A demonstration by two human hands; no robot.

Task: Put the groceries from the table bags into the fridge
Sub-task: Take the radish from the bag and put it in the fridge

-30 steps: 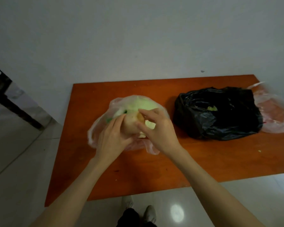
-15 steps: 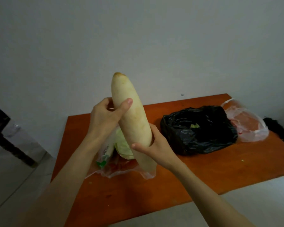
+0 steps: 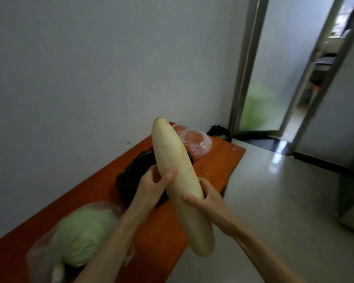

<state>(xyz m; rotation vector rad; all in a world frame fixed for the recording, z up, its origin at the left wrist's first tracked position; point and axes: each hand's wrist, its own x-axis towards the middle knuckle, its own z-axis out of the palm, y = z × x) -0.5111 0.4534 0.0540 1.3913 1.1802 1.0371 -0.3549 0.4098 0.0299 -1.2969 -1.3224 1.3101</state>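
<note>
Pale long radish (image 3: 179, 180) lifted above orange desk (image 3: 217, 166) | left hand (image 3: 153, 184) and right hand (image 3: 208, 203) fingers wrapped around it | step: carrying to fridge | next: steady two-handed carry, door opening needed

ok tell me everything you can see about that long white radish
The long white radish is pale cream, smooth-skinned with faint speckles, thick and roughly cylindrical, its narrower rounded tip pointing up and away, its blunt wider end low and near the camera. It is whole and bare, held tilted in the air above the orange table's edge. The left hand wraps its middle from the left, thumb across the front; the right hand grips just below from the right. Nothing else touches it.
</note>
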